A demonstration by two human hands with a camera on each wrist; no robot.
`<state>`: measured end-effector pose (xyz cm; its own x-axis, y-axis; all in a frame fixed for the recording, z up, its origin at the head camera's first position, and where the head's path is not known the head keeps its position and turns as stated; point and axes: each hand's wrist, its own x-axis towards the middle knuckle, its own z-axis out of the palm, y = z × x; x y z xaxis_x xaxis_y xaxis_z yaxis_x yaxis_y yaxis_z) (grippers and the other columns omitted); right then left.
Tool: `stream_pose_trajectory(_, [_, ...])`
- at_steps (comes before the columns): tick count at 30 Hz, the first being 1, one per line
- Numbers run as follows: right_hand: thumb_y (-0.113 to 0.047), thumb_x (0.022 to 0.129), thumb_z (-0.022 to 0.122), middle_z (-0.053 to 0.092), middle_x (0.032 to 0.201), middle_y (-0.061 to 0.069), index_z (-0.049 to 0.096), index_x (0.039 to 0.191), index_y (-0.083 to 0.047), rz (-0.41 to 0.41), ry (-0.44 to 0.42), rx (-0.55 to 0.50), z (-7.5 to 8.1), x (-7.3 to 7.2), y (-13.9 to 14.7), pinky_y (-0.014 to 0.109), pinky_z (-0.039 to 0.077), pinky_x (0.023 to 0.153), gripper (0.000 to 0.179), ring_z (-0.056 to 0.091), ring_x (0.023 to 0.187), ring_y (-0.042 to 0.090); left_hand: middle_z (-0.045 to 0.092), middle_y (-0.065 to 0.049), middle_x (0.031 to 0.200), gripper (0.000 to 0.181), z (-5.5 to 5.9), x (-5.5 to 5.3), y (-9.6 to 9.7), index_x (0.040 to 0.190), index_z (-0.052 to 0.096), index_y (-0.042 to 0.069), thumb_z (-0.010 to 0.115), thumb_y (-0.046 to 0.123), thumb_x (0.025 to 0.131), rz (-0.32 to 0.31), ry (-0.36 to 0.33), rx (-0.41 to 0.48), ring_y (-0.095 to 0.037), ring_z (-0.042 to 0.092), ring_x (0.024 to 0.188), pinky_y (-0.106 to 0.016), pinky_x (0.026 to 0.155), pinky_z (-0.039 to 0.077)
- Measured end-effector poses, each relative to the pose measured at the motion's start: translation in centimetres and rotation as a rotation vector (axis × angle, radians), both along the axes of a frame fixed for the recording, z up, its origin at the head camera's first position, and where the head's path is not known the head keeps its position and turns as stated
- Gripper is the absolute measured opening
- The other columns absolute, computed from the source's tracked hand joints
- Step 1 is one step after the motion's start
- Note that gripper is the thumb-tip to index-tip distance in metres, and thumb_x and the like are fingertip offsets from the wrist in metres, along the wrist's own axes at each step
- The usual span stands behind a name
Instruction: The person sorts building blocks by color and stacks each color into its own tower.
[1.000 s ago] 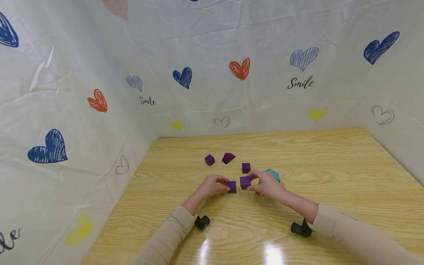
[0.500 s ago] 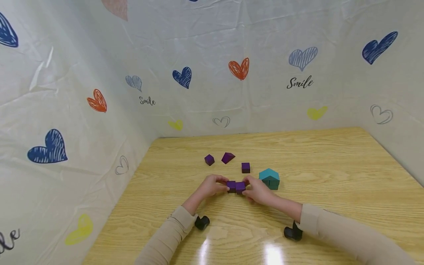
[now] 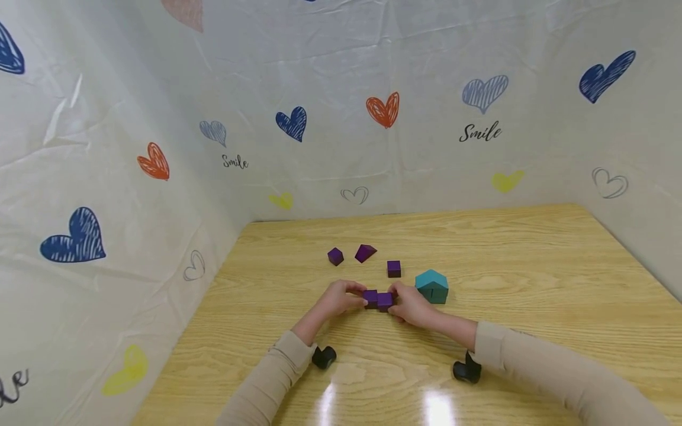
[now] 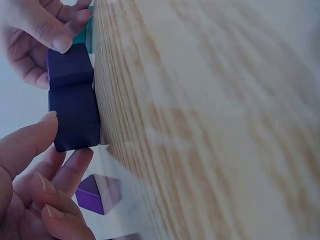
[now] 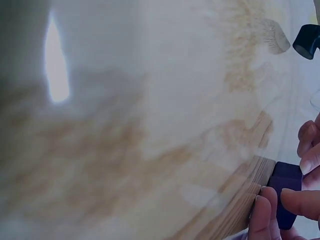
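Two purple cubes sit side by side on the wooden table, faces together. My left hand (image 3: 341, 297) pinches the left purple cube (image 3: 370, 299) between thumb and fingers. From the other side, my right hand (image 3: 414, 306) pinches the right purple cube (image 3: 385, 302). Seen low in the left wrist view, the cubes form a short row, with the left hand's thumb (image 4: 30, 142) on the nearer one. In the right wrist view the right hand's fingers (image 5: 265, 217) lie along its dark cube (image 5: 286, 200).
Behind the hands lie another purple cube (image 3: 393, 269), a purple wedge-like block (image 3: 365, 253) and a turned purple cube (image 3: 335, 256). A teal house-shaped block group (image 3: 432, 287) stands just right of my right hand. A heart-printed sheet (image 3: 319, 89) hangs behind the wooden table (image 3: 511, 266).
My right hand has moved left and brought its purple cube down against the left one, uncovering the teal blocks. The left hand has stayed in place on its cube.
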<state>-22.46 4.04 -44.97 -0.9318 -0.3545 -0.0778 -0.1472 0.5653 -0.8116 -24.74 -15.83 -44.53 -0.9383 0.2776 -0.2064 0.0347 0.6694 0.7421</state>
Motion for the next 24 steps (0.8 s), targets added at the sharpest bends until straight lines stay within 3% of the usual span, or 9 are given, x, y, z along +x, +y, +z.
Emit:
stream_pose_trajectory(11, [0.002,0.080,0.066,0.052,0.064,0.004,0.055,0.098,0.000,-0.013,0.036,0.055,0.12,-0.45,-0.56,0.024,0.040,0.048,0.022,0.047,0.049,0.012,0.065,-0.009,0.104,0.032,0.50,0.09,-0.38,0.112,0.064,0.007,0.069,0.018,0.082,-0.010,-0.019,0.000,-0.015,0.053,0.080,-0.024,0.059,0.044])
stream_pose_trajectory(24, [0.000,0.079,0.068,0.053,0.071,0.004,0.055,0.099,0.000,-0.024,0.049,0.080,-0.22,-0.86,-0.92,0.024,0.041,0.049,0.024,0.048,0.051,0.012,0.066,-0.009,0.103,0.033,0.33,0.06,-0.78,0.112,0.065,0.007,0.070,0.016,0.081,0.000,-0.032,0.008,-0.015,0.053,0.080,-0.024,0.060,0.043])
